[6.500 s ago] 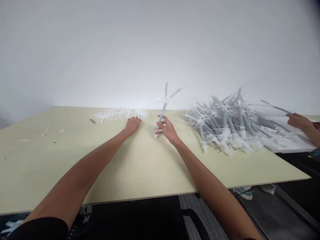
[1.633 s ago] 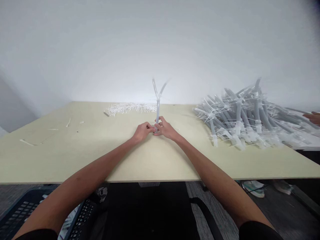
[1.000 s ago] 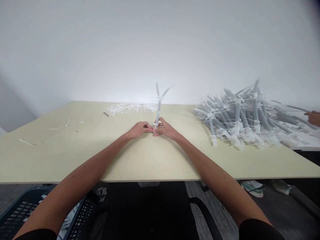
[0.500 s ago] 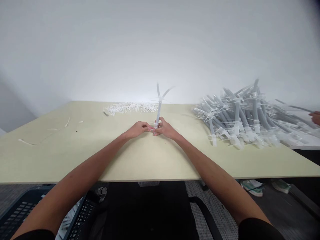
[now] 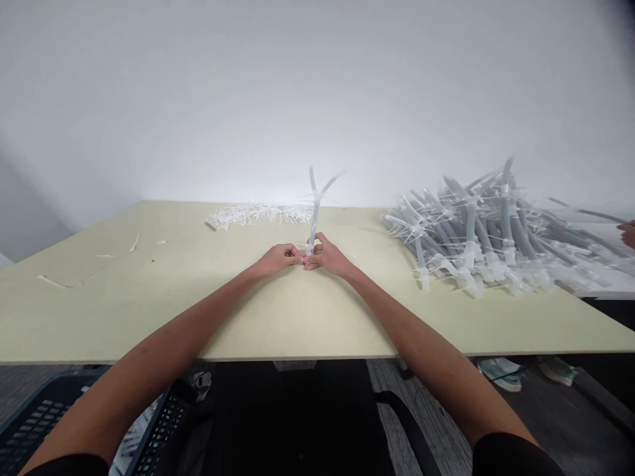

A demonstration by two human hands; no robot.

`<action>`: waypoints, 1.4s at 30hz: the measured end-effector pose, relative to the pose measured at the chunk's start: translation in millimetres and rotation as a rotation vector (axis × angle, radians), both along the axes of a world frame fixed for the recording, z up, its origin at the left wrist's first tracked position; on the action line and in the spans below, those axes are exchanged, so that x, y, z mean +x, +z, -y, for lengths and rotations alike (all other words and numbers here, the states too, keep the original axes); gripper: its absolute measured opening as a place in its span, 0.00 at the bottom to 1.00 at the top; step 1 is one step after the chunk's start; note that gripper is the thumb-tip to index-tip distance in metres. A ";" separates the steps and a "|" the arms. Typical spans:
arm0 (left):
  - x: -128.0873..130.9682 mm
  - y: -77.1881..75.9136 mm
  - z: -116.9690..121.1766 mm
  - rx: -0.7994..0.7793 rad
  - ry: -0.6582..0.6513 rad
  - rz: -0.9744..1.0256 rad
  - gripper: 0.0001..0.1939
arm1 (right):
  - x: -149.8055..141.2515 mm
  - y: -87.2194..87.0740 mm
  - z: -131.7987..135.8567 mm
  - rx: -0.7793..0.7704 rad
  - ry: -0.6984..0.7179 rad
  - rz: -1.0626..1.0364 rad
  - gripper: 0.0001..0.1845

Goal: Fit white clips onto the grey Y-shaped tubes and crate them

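A grey Y-shaped tube stands nearly upright above the table, its two thin branches spread at the top. Thin white cable ties stick out at its fork, and a clear-white fitting is at its lower end. My right hand is closed around that lower end. From the other side, my left hand pinches with thumb and fingers right at the tube's base, touching the right fingertips. What lies in the left pinch is too small and hidden to make out.
A heap of similar grey tubes covers the table's right side. White cable ties lie piled at the back, beside a small grey piece. Loose strips lie left. A blue basket stands below; another person's hand is far right.
My left fingertips have closed in slightly towards the tube's base. The tube's top leans a little further left. The other person's hand at far right has shifted slightly right.
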State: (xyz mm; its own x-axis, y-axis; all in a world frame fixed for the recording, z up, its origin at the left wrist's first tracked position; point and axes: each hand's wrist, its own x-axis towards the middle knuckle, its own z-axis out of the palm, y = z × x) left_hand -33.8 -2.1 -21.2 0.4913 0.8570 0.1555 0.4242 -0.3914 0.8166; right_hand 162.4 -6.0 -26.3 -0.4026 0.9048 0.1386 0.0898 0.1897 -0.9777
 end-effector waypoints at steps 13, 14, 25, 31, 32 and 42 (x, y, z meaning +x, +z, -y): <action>0.0 3.1 5.4 0.095 0.035 -0.044 0.16 | -0.8 13.4 10.5 -0.050 -0.010 -0.075 0.17; 0.1 2.7 5.2 0.102 0.040 -0.044 0.15 | -1.0 13.9 11.2 -0.060 0.002 -0.096 0.17; 3.8 0.9 5.2 0.119 0.056 -0.087 0.13 | -7.2 9.2 9.2 -0.099 -0.006 -0.128 0.14; 5.4 0.3 6.6 0.101 0.071 -0.073 0.15 | -8.3 9.5 11.6 -0.107 -0.044 -0.144 0.21; 5.6 0.4 6.7 0.096 0.074 -0.075 0.16 | -8.1 9.3 11.6 -0.107 -0.035 -0.143 0.24; 7.0 3.4 9.2 0.137 0.109 -0.086 0.11 | -2.6 8.4 8.5 -0.110 0.011 -0.112 0.25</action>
State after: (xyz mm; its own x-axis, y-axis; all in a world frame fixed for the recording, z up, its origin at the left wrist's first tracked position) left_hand -26.8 -11.3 -17.8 0.4129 0.8797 0.2359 0.5361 -0.4441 0.7179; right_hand 159.7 -14.5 -17.8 -0.4003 0.9126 0.0829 -0.0221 0.0808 -0.9965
